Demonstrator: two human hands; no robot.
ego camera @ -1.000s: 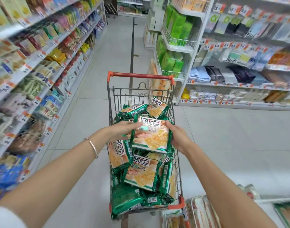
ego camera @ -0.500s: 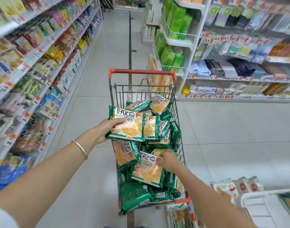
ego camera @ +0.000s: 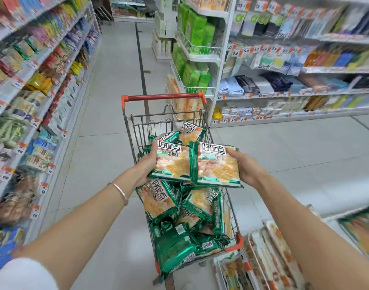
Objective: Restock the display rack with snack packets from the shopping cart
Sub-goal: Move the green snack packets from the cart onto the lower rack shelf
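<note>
Green-foil snack packets are now held one per hand above the shopping cart (ego camera: pixel 164 97): the right packet (ego camera: pixel 218 164), half a second ago only being gripped low in the pile, is raised by the right hand (ego camera: pixel 245 168), fingers curled round its edge, level beside the left packet (ego camera: pixel 173 162) gripped in the left hand (ego camera: pixel 147 164). Both pickups are judged done, so transfer to the display rack (ego camera: pixel 334 215) at lower right is what remains. "好吃点" is read on each front; smaller print is blurred, and shelf tags (ego camera: pixel 235 53) marked 5.9 and 6.8 are legible.
</note>
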